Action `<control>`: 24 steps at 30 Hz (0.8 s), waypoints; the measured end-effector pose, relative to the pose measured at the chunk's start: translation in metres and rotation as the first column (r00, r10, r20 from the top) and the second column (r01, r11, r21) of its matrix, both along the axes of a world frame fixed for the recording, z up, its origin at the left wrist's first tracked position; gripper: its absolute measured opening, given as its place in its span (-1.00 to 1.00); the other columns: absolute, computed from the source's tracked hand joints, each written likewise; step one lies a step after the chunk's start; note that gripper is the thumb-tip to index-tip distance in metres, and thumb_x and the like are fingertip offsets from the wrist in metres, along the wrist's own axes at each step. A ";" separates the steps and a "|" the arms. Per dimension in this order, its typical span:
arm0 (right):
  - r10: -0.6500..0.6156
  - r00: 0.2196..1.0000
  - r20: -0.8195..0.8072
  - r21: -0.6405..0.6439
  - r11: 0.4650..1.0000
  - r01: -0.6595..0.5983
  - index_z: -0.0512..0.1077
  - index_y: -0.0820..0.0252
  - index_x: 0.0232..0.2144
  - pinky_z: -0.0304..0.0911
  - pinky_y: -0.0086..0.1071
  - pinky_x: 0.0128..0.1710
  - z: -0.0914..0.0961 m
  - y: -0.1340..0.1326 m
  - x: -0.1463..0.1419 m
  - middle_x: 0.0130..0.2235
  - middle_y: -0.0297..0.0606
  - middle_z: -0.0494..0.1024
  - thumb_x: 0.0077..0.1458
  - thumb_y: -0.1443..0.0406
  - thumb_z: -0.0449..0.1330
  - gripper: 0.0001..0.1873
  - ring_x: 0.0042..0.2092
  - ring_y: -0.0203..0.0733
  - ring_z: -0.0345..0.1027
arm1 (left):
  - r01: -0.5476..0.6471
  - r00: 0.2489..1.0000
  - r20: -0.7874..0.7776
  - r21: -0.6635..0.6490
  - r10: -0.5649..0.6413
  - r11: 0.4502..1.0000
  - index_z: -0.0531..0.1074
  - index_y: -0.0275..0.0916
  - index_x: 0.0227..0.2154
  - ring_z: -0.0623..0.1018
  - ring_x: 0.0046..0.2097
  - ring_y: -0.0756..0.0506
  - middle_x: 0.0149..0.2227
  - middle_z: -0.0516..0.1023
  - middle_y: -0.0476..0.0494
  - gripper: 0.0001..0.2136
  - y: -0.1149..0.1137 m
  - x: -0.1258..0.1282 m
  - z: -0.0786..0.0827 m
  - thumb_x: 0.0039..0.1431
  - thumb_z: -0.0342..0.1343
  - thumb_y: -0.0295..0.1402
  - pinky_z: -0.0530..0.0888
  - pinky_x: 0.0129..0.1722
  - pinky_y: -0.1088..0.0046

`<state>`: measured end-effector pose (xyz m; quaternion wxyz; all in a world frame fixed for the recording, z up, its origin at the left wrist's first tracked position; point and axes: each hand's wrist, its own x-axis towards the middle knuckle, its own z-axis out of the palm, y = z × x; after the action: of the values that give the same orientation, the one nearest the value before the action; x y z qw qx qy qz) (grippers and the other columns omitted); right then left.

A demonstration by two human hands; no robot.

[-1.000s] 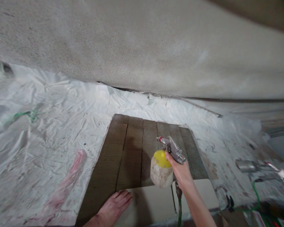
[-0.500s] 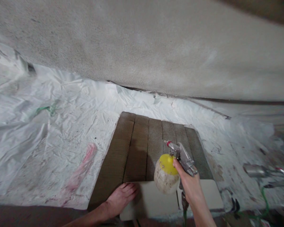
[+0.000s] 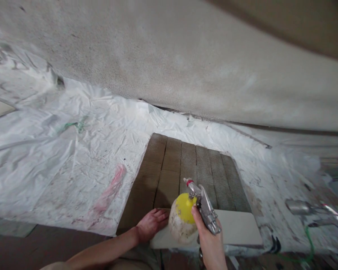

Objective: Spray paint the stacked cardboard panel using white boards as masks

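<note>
My right hand (image 3: pixel 210 240) is wrapped round the handle of a metal spray gun (image 3: pixel 204 206). The gun's cup, a stained whitish pot with a yellow lid (image 3: pixel 184 208), hangs below it, and the red-ringed nozzle points up and left. Beneath lies a pale, smooth board (image 3: pixel 238 227) with rounded corners, partly hidden by the cup. At the board's left end, my left hand (image 3: pixel 153 225) is closed over the edge, its thumb out of sight. Beyond the board stretches a brown, ribbed surface of several strips (image 3: pixel 169 165).
Wrinkled white plastic sheeting (image 3: pixel 92 127) covers the surface around. A pink twisted strip (image 3: pixel 109 189) lies left, with a green scrap (image 3: pixel 73 125) farther back. Right, a second spray gun (image 3: pixel 301 207) sits near a green hose (image 3: pixel 310 240). A rough grey wall (image 3: pixel 157 56) rises behind.
My right hand and the spray gun have moved left along the board, closer to my left hand. The view has shifted, and a pale panel corner now shows at far left.
</note>
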<state>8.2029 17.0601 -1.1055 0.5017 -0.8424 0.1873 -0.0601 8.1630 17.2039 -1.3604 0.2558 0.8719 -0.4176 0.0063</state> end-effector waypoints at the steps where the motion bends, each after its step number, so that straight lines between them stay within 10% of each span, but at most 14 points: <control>1: 0.020 1.000 -0.021 0.023 1.000 -0.019 0.53 0.20 -0.36 0.35 -0.36 -0.36 0.001 0.004 -0.004 -0.39 -0.21 0.58 -0.06 -0.01 0.27 -0.60 -0.39 -0.15 0.43 | -0.014 1.000 0.011 -0.011 0.014 1.000 0.28 -0.17 0.15 0.30 0.17 -0.15 0.12 0.39 -0.22 -0.64 -0.001 0.000 -0.002 0.33 -0.07 -0.28 0.24 0.05 0.29; 10: 0.111 0.993 -0.029 0.083 0.991 -0.109 0.55 0.17 -0.39 0.36 -0.34 -0.33 0.000 0.022 -0.047 -0.41 -0.21 0.56 -0.01 0.03 0.23 -0.67 -0.37 -0.12 0.43 | -0.043 0.999 -0.010 -0.006 0.043 0.999 0.39 -0.17 0.04 0.35 0.10 -0.19 0.02 0.47 -0.19 -0.69 -0.009 0.003 -0.020 0.27 0.05 -0.25 0.27 -0.01 0.26; 24: -0.054 0.998 0.044 0.035 0.998 0.053 0.54 0.21 -0.40 0.31 -0.28 -0.32 -0.020 0.025 -0.093 -0.45 -0.19 0.54 -0.04 -0.04 0.24 -0.57 -0.37 -0.08 0.40 | -0.046 0.994 -0.100 -0.043 0.042 0.998 0.35 -0.18 0.03 0.35 0.12 -0.15 0.04 0.45 -0.15 -0.72 -0.007 0.014 0.000 0.28 0.01 -0.35 0.22 0.03 0.31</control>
<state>8.1096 17.0851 -1.1251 0.5179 -0.8271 0.1995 -0.0890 8.1765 17.1969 -1.3607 0.2954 0.8741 -0.3849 -0.0217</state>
